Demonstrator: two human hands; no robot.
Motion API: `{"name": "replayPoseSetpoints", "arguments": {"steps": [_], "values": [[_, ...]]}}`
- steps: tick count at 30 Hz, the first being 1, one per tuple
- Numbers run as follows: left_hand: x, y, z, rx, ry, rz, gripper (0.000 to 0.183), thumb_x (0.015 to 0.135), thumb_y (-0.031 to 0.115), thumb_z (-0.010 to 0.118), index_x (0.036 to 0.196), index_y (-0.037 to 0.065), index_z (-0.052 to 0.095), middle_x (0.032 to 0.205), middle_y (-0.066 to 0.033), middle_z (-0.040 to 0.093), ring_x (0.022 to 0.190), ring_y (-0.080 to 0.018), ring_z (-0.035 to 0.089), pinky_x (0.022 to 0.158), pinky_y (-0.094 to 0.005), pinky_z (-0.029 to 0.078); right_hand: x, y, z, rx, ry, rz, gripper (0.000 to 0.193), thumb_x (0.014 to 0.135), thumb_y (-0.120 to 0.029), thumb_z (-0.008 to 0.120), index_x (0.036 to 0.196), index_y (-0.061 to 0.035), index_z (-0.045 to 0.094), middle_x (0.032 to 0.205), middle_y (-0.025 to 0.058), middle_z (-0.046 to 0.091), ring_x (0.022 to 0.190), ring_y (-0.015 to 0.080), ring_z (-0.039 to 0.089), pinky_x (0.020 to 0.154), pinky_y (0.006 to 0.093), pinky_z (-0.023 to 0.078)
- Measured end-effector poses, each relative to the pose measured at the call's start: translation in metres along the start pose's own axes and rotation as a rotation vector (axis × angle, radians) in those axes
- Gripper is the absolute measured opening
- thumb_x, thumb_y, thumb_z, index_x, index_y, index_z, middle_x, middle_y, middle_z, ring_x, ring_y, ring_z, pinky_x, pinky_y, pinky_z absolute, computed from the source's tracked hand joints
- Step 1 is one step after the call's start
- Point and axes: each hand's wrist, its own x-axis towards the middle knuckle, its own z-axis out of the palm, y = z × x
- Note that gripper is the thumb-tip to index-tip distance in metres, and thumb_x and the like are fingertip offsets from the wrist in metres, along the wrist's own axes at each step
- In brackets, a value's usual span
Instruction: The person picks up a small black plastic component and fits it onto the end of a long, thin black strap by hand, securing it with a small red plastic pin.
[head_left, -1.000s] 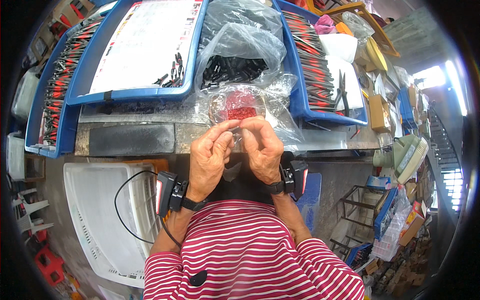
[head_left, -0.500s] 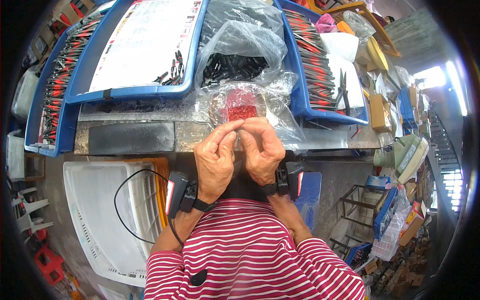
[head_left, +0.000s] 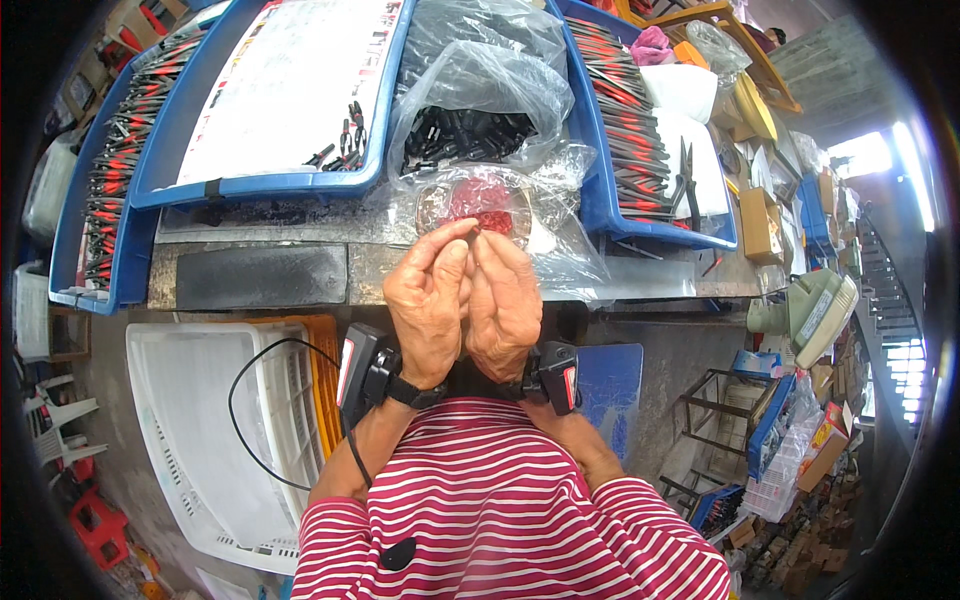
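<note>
My left hand point(head_left: 428, 305) and my right hand point(head_left: 505, 305) meet above the front edge of the bench, both closed in a pinch with their fingertips together. A tiny dark thing seems to show between the tips, too small to name. Just beyond the fingers, a clear round container point(head_left: 428, 212) holds small red pieces point(head_left: 493, 220), partly covered by clear plastic film. Behind it lies an open clear plastic bag point(head_left: 485, 75) of small black parts point(head_left: 465, 135). Several black pieces point(head_left: 348, 140) rest on white paper in the blue tray point(head_left: 270, 186) to the left.
Blue trays of red-and-black tools stand at far left point(head_left: 120, 170) and right point(head_left: 620, 110); pliers point(head_left: 687, 185) lie in the right one. A black pad point(head_left: 262, 276) sits on the bench's front edge. Below left is a white crate point(head_left: 200, 440); a green-grey lamp-like thing point(head_left: 815, 315) juts out right.
My right hand has turned and moved left, closer against my left hand. The joined fingertips have risen slightly in view, in front of the red pieces.
</note>
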Motion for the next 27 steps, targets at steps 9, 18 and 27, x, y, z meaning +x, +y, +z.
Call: {"name": "replayPoseSetpoints", "arguments": {"steps": [9, 18, 27], "values": [[0.008, 0.006, -0.016, -0.165, -0.170, -0.139, 0.021, 0.090, 0.008, 0.050, 0.107, -0.002, 0.056, 0.073, -0.0035, 0.055, 0.050, -0.0020, 0.037, 0.043, -0.0159, 0.032, 0.015, -0.002, -0.025, 0.348, -0.166, 0.419, 0.017, 0.084, 0.001, 0.051, 0.099, 0.0055, 0.057, 0.096, 0.0142, 0.059, 0.085, 0.0200, 0.058, 0.076, 0.0284, 0.045], [0.010, 0.015, -0.037, 0.167, -0.374, -0.091, 0.016, 0.087, 0.003, 0.050, 0.101, -0.001, 0.057, 0.072, 0.0017, 0.052, 0.055, -0.0015, 0.040, 0.046, -0.0167, 0.034, 0.020, 0.014, -0.034, 0.669, -0.323, 0.643, 0.011, 0.081, 0.001, 0.059, 0.092, 0.0018, 0.058, 0.083, 0.0014, 0.059, 0.072, 0.0040, 0.053, 0.063, 0.0170, 0.044], [0.007, 0.021, -0.042, 0.349, -0.427, 0.045, 0.024, 0.084, -0.001, 0.054, 0.106, -0.001, 0.046, 0.082, -0.0099, 0.061, 0.056, -0.0079, 0.053, 0.048, -0.0205, 0.043, 0.024, 0.020, -0.043, 0.635, -0.491, 0.628, 0.012, 0.076, 0.000, 0.062, 0.088, 0.0000, 0.059, 0.072, -0.0016, 0.057, 0.062, 0.0004, 0.051, 0.054, 0.0150, 0.042]]}}
